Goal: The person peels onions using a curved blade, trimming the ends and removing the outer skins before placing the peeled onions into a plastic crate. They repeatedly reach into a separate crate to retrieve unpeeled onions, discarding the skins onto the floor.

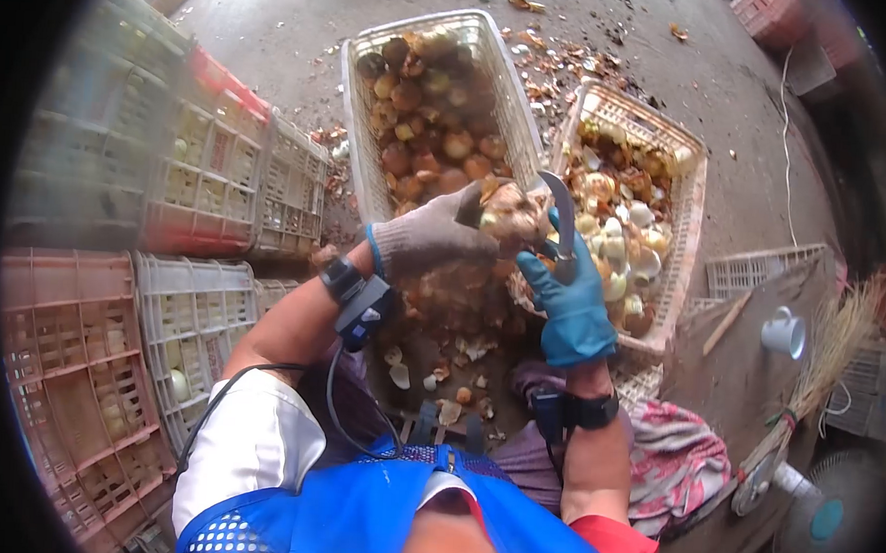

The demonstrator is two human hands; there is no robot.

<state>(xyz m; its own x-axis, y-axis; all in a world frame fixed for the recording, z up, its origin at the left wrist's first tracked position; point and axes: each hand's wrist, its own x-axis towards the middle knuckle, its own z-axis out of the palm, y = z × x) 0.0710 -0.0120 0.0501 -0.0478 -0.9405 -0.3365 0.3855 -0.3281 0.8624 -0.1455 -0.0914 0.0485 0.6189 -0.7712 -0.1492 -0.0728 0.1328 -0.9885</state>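
My left hand (435,231), in a greyish knit glove, grips a brown-skinned onion (509,216) between thumb and fingers. In a teal rubber glove, my right hand (576,309) is closed around a knife (561,215) with a curved, hooked blade pointing up and away from me. The blade is close beside the onion, and the right fingertips lie near its lower side. Just beyond my left hand stands a pale plastic crate (518,92) holding many unpeeled onions. To its right, a second crate (691,214) holds onion skins and pale trimmed pieces.
Stacked crates (84,348) line my left side, some with pale onions inside. Skins litter the concrete floor (305,39) and the ground before my knees. At right are a white mug (783,332), a straw broom (824,367), a fan (823,517) and a patterned cloth (679,454).
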